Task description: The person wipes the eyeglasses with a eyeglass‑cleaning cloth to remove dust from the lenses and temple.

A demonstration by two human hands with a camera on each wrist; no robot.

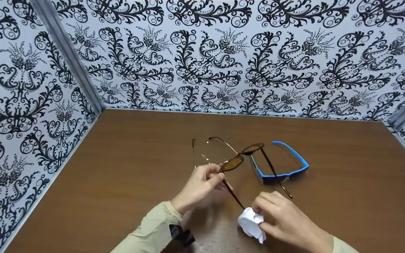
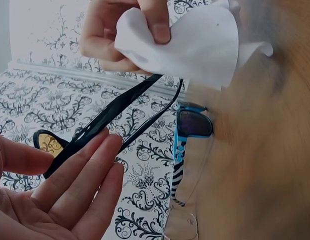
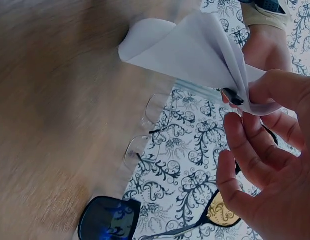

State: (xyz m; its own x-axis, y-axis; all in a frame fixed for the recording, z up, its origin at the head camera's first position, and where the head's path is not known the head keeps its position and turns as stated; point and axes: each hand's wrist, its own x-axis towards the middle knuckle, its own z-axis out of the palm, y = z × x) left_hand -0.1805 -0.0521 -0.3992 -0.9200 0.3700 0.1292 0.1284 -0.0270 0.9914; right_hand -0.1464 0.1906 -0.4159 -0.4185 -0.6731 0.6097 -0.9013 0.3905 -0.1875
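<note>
My left hand grips dark-framed sunglasses with amber lenses, thumb and fingers at the front end of one temple arm. Both temples are unfolded and point back toward my body. In my right hand a white cloth is pinched between thumb and fingers, wrapped over the end of the temple nearer me. A dark bit of that temple shows at the cloth's fold in the right wrist view; the rest of its tip is covered. The other temple extends free.
Blue-framed sunglasses with dark lenses lie on the brown table beyond my hands, partly behind the held pair. Thin wire-framed glasses lie to their left. Patterned panels enclose the table's back and sides. A dark device is on my left wrist.
</note>
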